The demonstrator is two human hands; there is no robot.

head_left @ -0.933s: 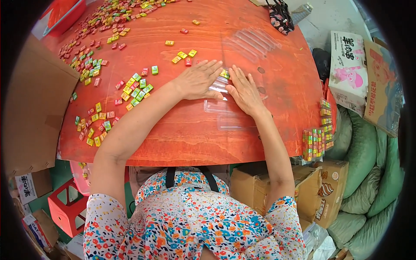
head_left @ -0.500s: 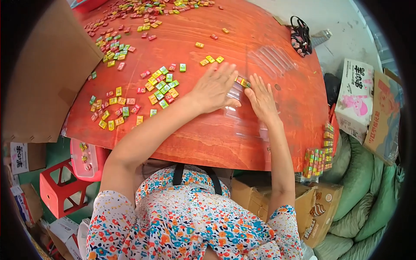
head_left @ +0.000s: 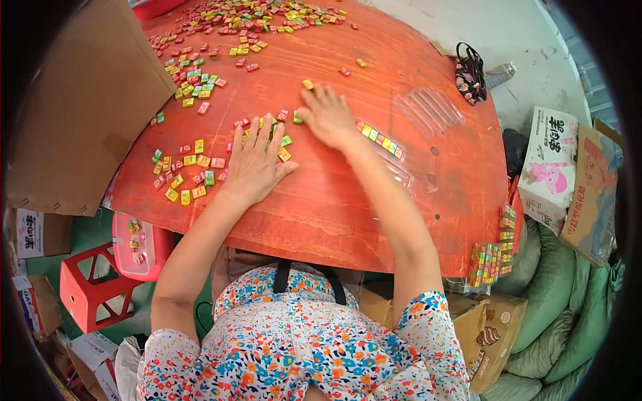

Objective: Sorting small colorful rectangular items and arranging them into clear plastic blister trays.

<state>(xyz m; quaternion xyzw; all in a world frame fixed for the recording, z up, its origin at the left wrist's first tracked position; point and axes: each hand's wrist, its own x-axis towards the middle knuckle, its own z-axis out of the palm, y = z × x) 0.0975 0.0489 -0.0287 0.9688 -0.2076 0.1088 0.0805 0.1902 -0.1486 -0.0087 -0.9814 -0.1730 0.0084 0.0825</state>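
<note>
My left hand (head_left: 254, 164) lies flat with spread fingers over a cluster of small candy-like boxes, green (head_left: 286, 141), yellow (head_left: 284, 154) and red, and covers part of it. Farther right, my right hand (head_left: 328, 119) is stretched out low over the table. Its fingertips are close to a yellow box (head_left: 307, 84) and a green box (head_left: 297, 117); whether they touch is unclear. Right of that hand, a row of red, yellow and green boxes (head_left: 380, 139) sits in a clear plastic tray (head_left: 402, 175), partly hidden by my right forearm.
More clear ridged trays (head_left: 428, 112) lie at the right of the red table (head_left: 321, 227). Loose boxes (head_left: 254, 17) heap at the far side. A cardboard box (head_left: 80, 113) stands left. Filled packs (head_left: 485, 264) stack at the right edge, near a floral bag (head_left: 470, 75).
Both hands have left the tray. My left hand moved left and nearer, onto the cluster; my right hand moved left and away. The row of boxes in the tray now shows.
</note>
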